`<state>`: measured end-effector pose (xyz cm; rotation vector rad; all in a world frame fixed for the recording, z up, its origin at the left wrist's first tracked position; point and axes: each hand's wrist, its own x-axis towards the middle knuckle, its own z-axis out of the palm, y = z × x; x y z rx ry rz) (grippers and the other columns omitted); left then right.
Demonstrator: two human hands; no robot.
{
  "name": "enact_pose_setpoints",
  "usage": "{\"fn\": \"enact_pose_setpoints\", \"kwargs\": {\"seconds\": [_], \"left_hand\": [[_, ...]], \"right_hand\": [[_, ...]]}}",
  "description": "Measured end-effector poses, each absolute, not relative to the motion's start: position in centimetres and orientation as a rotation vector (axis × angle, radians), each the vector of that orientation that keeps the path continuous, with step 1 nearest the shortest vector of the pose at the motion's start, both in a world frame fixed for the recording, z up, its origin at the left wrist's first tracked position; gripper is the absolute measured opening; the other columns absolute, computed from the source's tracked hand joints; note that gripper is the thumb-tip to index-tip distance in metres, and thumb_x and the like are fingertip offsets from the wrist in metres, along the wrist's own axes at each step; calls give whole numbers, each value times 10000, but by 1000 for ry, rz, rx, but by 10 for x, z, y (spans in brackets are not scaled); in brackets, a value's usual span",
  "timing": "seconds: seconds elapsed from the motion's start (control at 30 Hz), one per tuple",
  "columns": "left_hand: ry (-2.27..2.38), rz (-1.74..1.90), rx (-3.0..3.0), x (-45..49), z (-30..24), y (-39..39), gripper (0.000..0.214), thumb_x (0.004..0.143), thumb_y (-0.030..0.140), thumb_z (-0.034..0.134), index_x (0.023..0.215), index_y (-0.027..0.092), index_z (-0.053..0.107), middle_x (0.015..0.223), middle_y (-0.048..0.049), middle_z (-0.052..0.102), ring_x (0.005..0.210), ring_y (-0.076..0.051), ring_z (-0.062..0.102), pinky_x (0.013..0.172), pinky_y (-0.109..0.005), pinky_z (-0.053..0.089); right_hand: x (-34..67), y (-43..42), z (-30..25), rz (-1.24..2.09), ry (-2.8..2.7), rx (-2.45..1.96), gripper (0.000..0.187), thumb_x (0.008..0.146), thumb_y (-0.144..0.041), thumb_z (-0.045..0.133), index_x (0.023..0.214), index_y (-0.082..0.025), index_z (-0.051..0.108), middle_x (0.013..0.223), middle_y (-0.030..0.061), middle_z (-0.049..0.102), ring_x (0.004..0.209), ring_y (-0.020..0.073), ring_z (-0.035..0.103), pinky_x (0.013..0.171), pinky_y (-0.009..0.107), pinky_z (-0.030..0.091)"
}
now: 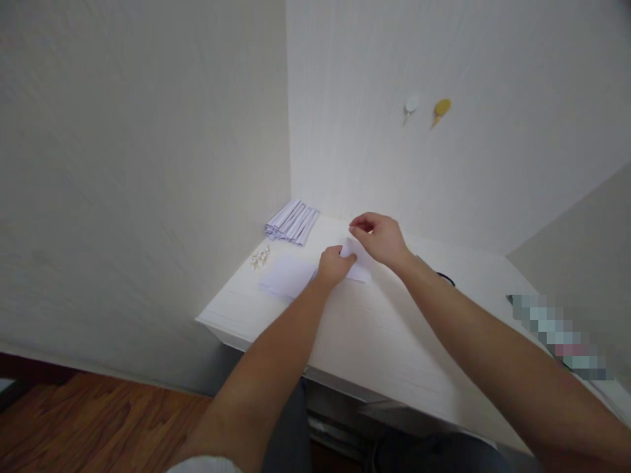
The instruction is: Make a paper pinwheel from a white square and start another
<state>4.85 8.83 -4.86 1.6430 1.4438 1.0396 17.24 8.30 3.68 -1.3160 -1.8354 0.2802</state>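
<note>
While the left hand (pixel 336 265) pinches the paper (pixel 363 269) between thumb and fingers near the far edge of the table (pixel 355 335), the right hand (pixel 382 238), fingers curled toward the thumb with no visible load, has its fingertips just beyond the paper's raised end.

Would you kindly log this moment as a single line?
left hand: holding white paper | right hand: near its upper edge, contact unclear | folded papers: grouped on white desk | flat paper: left of left hand
</note>
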Motion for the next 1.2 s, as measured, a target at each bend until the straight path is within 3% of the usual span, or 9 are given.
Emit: {"fn": "enact_pose_setpoints", "kwargs": {"seconds": [0.17, 0.3, 0.63, 0.97, 1.2], "left_hand": [[1436, 1037, 1643, 34, -47, 60, 210, 790, 288, 669, 850, 111, 765, 841, -110, 756, 763, -216, 655, 672, -289, 444], [1361, 989, 1632, 13, -49, 12, 188, 780, 306, 672, 783, 136, 753, 757, -68, 744, 669, -185, 624, 599, -268, 420], [1318, 1139, 1173, -66, -52, -64, 233, 747, 328, 663, 803, 119, 749, 762, -68, 731, 633, -162, 589, 559, -251, 438], [1594, 1377, 1087, -149, -51, -55, 227, 667, 351, 716, 730, 134, 741, 701, -49, 720, 578, -151, 577, 503, -231, 412], [1614, 1409, 1060, -172, -48, -37, 209, 673, 310, 725, 754, 120, 759, 709, -57, 742, 569, -157, 616, 503, -230, 448]], "right_hand": [[110, 101, 55, 303, -2201, -1218, 86, 803, -189, 707, 846, -177, 781, 824, 39, 773, 759, 169, 671, 734, 276, 480], [89, 117, 52, 338, -2323, -1199, 100, 796, -176, 730, 876, -163, 789, 844, 44, 771, 768, 165, 667, 732, 262, 479], [41, 127, -10, 501, -2444, -1220, 140, 820, -187, 721, 938, -172, 795, 872, 38, 784, 802, 168, 699, 724, 235, 493], [-22, 125, -30, 412, -2507, -1210, 328, 907, -270, 649, 1220, -235, 740, 1166, 78, 751, 992, 209, 682, 889, 292, 487], [-40, 131, -28, 405, -2550, -1315, 255, 936, -348, 631, 1115, -252, 785, 1130, 62, 773, 1083, 248, 688, 948, 323, 496]]}}
